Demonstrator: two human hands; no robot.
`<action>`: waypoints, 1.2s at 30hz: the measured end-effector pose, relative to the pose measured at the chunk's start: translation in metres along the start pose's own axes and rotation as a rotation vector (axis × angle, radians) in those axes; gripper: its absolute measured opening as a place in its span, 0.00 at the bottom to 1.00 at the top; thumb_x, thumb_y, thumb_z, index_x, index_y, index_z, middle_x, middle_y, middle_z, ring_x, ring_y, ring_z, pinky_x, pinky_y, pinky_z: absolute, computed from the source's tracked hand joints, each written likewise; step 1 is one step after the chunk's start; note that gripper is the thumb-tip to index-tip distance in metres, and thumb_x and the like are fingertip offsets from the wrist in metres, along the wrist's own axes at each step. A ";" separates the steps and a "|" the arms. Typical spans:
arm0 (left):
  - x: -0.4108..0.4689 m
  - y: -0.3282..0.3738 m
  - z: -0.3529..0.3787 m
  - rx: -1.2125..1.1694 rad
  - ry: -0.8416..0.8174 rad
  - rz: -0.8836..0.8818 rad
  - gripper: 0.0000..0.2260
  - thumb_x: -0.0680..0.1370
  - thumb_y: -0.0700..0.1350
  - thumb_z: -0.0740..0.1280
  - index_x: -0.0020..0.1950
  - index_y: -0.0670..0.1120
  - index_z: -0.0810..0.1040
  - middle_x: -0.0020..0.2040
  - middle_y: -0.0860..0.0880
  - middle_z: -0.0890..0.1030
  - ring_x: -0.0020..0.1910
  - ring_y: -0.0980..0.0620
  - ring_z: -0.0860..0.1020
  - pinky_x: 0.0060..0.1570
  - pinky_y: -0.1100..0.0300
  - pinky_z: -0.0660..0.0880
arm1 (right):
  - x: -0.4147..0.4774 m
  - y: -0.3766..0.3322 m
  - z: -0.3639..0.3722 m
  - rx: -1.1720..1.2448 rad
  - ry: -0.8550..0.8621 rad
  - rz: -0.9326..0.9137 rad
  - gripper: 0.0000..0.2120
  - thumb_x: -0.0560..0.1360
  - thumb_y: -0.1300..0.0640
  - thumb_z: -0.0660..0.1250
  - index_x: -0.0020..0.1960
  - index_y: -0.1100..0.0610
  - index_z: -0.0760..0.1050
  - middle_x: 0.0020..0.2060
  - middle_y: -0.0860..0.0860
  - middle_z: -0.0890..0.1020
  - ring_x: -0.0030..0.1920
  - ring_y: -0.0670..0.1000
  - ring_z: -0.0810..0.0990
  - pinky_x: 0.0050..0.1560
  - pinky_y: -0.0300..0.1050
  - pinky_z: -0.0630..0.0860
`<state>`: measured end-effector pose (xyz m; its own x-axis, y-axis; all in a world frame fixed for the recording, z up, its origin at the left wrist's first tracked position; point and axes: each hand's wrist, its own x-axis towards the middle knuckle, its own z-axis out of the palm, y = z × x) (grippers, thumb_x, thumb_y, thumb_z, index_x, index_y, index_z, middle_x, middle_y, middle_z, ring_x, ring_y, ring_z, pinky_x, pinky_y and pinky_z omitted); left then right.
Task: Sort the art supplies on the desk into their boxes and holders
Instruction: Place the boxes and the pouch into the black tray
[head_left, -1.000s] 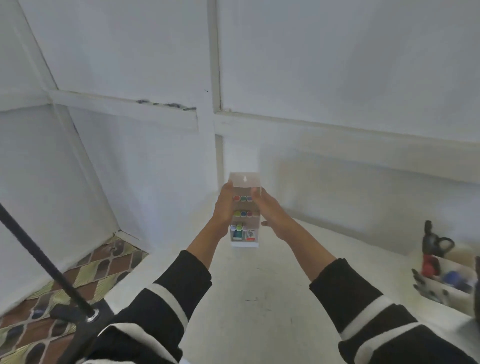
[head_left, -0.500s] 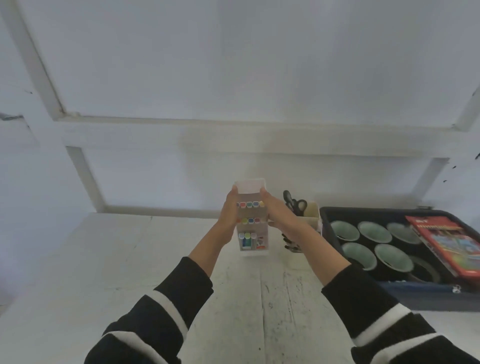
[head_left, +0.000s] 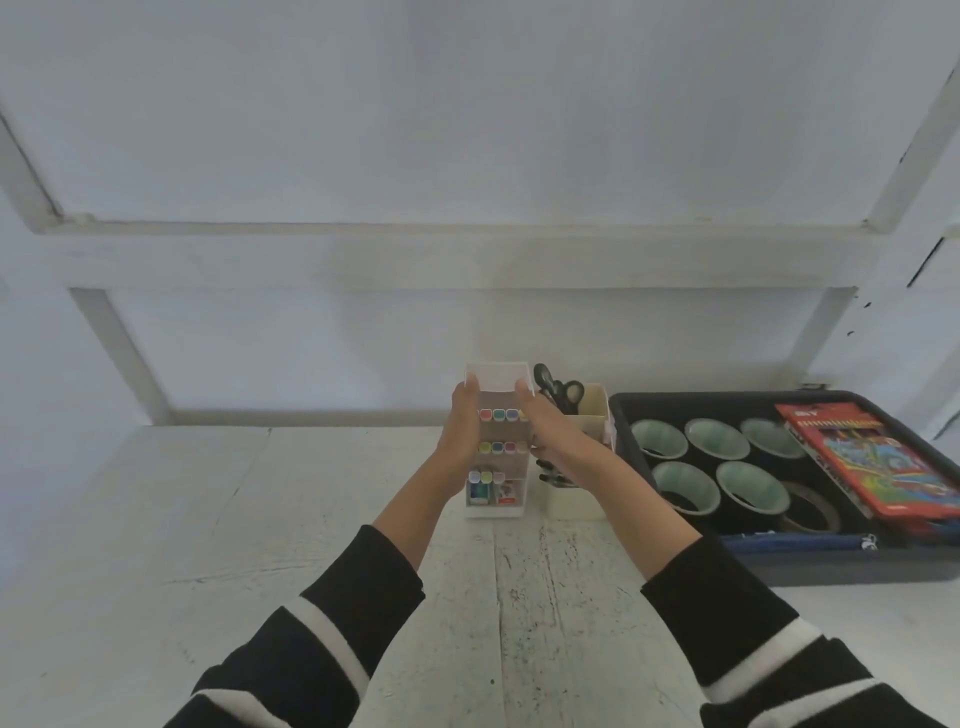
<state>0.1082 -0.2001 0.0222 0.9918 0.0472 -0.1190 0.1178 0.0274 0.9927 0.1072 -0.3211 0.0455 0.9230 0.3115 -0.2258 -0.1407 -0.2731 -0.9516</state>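
2 hands, left hand and right hand, curl round the sides of the upright marker holder low over the desk, just beside the pen cup; best set it down level and release both sides together.

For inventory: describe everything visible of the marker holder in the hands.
The marker holder is a tall, white, plastic-looking stand, upright, with three stepped rows of coloured caps and small items at the bottom. The left hand and right hand grip its sides. It is left of the cream holder; contact with the desk is unclear.
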 end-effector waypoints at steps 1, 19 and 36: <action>-0.002 -0.001 0.002 0.001 0.013 0.006 0.27 0.79 0.65 0.44 0.71 0.52 0.65 0.64 0.46 0.75 0.61 0.46 0.76 0.54 0.53 0.74 | -0.001 0.001 -0.001 -0.006 -0.003 -0.004 0.54 0.56 0.16 0.49 0.75 0.45 0.56 0.73 0.49 0.64 0.71 0.55 0.63 0.70 0.60 0.61; -0.017 -0.003 0.014 0.063 0.016 0.065 0.25 0.80 0.61 0.44 0.75 0.52 0.55 0.67 0.48 0.69 0.64 0.50 0.68 0.56 0.54 0.67 | -0.007 0.009 -0.011 -0.069 0.022 -0.035 0.41 0.68 0.26 0.47 0.74 0.47 0.56 0.68 0.50 0.70 0.68 0.52 0.68 0.68 0.54 0.66; -0.019 -0.002 0.009 0.065 0.014 0.058 0.22 0.82 0.58 0.42 0.72 0.51 0.59 0.62 0.48 0.72 0.57 0.49 0.73 0.54 0.54 0.70 | -0.001 0.019 -0.020 -0.147 0.232 -0.077 0.21 0.81 0.46 0.50 0.60 0.57 0.74 0.54 0.53 0.79 0.54 0.50 0.76 0.59 0.48 0.72</action>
<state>0.0897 -0.2100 0.0228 0.9963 0.0612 -0.0608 0.0633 -0.0408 0.9972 0.1108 -0.3448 0.0322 0.9886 0.1244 -0.0844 -0.0293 -0.3909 -0.9200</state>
